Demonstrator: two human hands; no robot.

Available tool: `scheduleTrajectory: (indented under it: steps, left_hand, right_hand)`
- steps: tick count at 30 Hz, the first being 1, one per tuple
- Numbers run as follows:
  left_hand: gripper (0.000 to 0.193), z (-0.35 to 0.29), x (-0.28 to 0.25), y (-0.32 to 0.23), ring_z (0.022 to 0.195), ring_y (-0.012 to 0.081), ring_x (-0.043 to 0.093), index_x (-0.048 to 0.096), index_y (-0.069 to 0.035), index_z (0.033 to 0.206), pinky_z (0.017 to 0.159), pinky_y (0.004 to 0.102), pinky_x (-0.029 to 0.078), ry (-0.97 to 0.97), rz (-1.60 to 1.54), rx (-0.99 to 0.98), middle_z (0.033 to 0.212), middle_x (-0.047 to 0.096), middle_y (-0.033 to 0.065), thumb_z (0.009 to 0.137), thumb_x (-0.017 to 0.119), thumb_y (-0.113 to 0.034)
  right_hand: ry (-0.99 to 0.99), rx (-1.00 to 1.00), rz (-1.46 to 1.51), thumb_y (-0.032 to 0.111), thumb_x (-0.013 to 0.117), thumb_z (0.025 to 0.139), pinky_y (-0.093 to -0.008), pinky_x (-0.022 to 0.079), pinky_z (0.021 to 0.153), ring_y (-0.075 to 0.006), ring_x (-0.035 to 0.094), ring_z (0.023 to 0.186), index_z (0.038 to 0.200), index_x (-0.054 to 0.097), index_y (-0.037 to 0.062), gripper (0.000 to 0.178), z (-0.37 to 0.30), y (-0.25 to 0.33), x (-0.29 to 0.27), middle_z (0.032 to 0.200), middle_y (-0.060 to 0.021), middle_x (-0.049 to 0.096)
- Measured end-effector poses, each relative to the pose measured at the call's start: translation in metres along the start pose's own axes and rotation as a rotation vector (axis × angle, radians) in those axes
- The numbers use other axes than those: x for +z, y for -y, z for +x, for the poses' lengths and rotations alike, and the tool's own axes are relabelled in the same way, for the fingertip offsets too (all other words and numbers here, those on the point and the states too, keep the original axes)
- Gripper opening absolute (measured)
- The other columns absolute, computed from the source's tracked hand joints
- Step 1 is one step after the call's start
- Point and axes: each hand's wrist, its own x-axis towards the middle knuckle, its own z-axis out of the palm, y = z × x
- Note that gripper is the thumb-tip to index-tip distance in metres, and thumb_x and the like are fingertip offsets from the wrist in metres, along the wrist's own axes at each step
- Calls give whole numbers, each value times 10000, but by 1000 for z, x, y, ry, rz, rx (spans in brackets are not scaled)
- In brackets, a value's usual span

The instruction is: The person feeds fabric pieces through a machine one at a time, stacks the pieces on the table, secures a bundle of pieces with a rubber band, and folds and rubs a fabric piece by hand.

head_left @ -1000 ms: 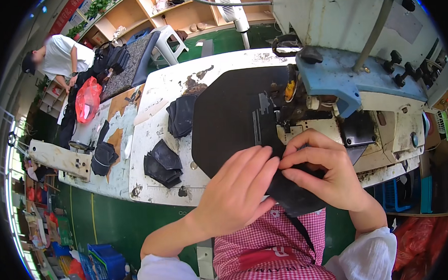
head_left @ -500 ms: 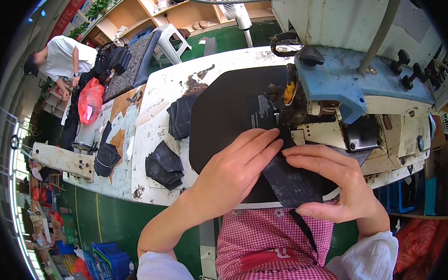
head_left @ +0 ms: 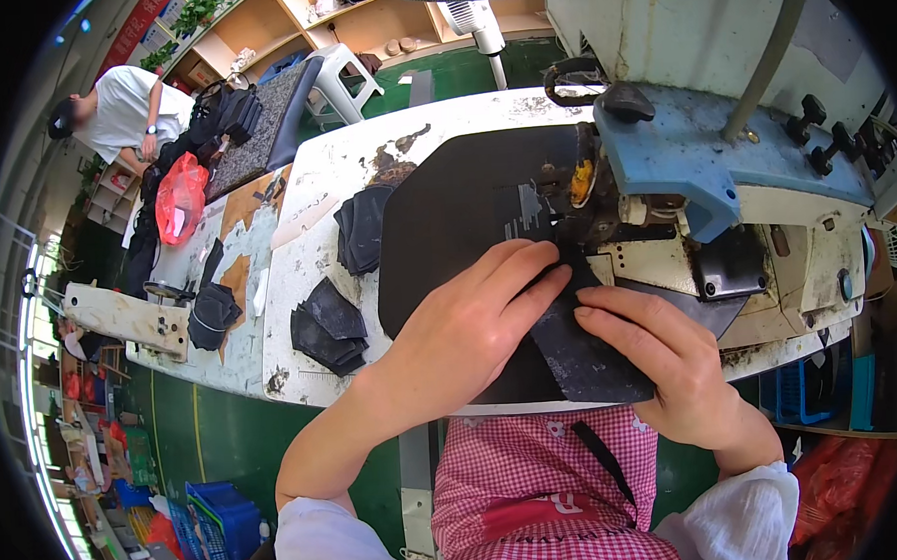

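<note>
Resting fingers on the scuffed black, leather-like strip, left hand and right hand, each grip unclear with thumbs hidden, could skew it by pulling unevenly.

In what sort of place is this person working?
Probably a sewing workshop: a blue-armed machine resembling an industrial sewing machine, flat black pieces in piles on a stained white table, and a co-worker nearby.
</note>
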Motion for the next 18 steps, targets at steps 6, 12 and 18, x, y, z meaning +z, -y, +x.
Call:
scheduleTrajectory:
  steps: [6,12,18]
  left_hand:
    - [544,3,-1,6,1148,335,546,624,14,1227,986,435,473,-43,177,86,1266,583,151,684,621,31]
    - [594,1,-4,5,1142,354,536,603,35,1238,1004,447,455,-18,153,69,1329,569,172,653,650,-58]
    - [622,-1,-5,8,1204,375,511,565,29,1285,1047,443,434,30,97,47,1391,512,187,682,666,-86]
  right_hand:
    - [25,14,-74,-90,646,528,-418,548,836,-344,628,1021,1179,637,-4,657,0,2,3,1232,-159,603]
    - [2,29,-113,-77,625,531,-438,523,904,-363,610,1063,1163,626,-32,633,1,1,1,1229,-166,614]
    - [-38,25,-120,-60,640,581,-431,527,902,-359,611,1069,1138,621,-51,558,-1,-1,6,1219,-175,618]
